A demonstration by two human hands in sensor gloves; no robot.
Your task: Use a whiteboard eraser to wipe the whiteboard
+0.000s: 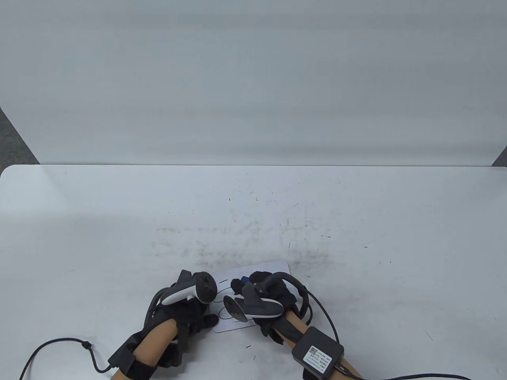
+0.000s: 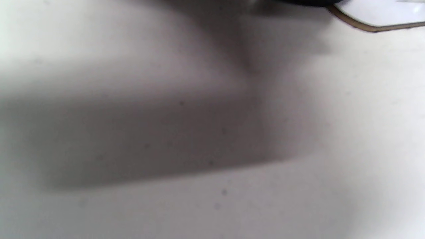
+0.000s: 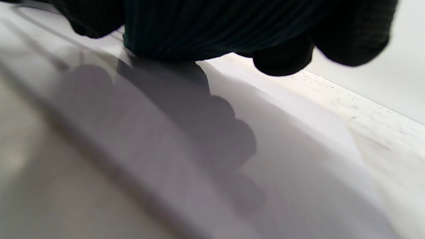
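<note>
Right hand atop whiteboard — left hand beside

Whiteboard mostly hidden beneath both hands, eraser unseen under right hand; left wrist view blurred.

White worktop against a pale backdrop.

The worktop carries grey smudges across its middle and thin dark flecks scattered toward the back. The backdrop rises behind its far edge, with dark floor showing at both upper corners. A black cable curves over the near left corner, and another runs off at the near right.
</note>
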